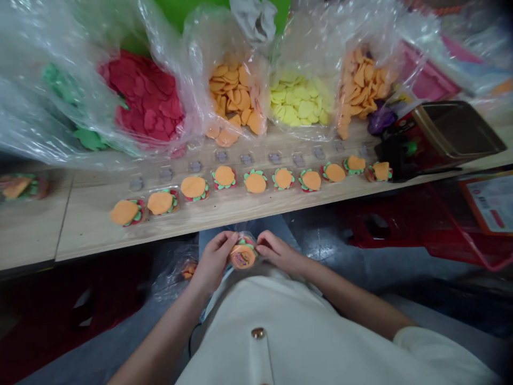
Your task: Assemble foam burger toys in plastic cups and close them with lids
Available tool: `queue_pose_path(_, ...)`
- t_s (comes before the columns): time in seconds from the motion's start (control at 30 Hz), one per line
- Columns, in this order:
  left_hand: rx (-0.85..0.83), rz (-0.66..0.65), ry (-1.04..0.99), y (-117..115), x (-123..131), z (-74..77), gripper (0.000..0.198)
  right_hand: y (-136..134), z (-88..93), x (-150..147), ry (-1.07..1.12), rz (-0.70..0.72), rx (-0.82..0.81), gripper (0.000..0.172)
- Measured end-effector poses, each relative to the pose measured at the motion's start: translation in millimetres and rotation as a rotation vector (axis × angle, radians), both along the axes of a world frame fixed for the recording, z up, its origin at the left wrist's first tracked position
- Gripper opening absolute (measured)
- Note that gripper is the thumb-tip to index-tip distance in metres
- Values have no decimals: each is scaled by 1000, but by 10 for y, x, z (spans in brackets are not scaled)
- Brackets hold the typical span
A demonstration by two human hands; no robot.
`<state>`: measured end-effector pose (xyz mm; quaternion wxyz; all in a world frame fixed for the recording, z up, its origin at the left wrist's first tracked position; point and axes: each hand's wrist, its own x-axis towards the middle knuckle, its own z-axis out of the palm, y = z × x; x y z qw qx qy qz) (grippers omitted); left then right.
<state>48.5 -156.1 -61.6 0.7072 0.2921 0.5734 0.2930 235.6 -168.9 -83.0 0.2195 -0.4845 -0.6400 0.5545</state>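
Note:
Above my lap, my left hand [214, 262] and my right hand [280, 254] pinch opposite sides of a small clear packet [243, 254]. It holds a burger-shaped piece with an orange top and a printed label. A row of several similar burger-shaped pieces in clear plastic trays [224, 177] runs along the light wooden table [120, 238], just beyond my hands. Neither hand touches the table.
Open clear bags of red [148, 99], orange [232, 99], yellow [300, 101] and green [64, 91] flat pieces stand at the table's back. Several empty clear trays [246, 159] line up before them. A dark tray [457, 128] sits at right; a red crate [460, 230] stands below.

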Motion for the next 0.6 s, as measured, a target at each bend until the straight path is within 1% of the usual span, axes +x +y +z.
queue_pose_path(0.03,-64,5,-112,63,10,53,31,62,15,18,44,-47,-19,16)
queue_pose_path(0.07,-107,-29,-211,131,27,110,32,130,40,39,72,-83,-30,18)
queue_pose_path(0.1,-133,-90,-286,202,54,167,31,199,72,66,88,-112,-32,19)
queue_pose_path(0.17,-155,-216,-371,339,145,265,35,324,144,164,111,-165,-25,20)
queue_pose_path(0.2,-157,-252,-391,399,208,302,40,372,174,248,124,-183,-29,20)
queue_pose_path(0.23,-158,-264,-409,452,281,330,42,409,194,367,137,-208,-40,20)
queue_pose_path(0.27,-164,-253,-431,496,357,349,42,436,205,526,140,-267,-49,21)
queue_pose_path(0.3,-171,-221,-456,532,432,359,40,456,208,729,119,-391,-44,22)
queue_pose_path(0.33,-174,-173,-473,562,500,362,39,474,210,977,76,-573,-21,22)
queue_pose_path(0.4,-185,-64,-473,611,610,345,39,516,240,1573,-40,-1029,78,24)
queue_pose_path(0.43,-174,12,-420,635,651,327,41,544,279,1897,-86,-1213,136,25)
queue_pose_path(0.47,-189,51,-360,659,686,307,48,578,334,2215,-116,-1347,185,24)
queue_pose_path(0.5,-191,91,-329,681,719,287,54,618,401,2514,-130,-1432,217,23)
queue_pose_path(0.53,-182,122,-308,699,750,271,58,663,470,2782,-133,-1480,233,21)
queue_pose_path(0.6,-176,146,-288,722,811,248,62,765,585,3203,-124,-1556,232,17)
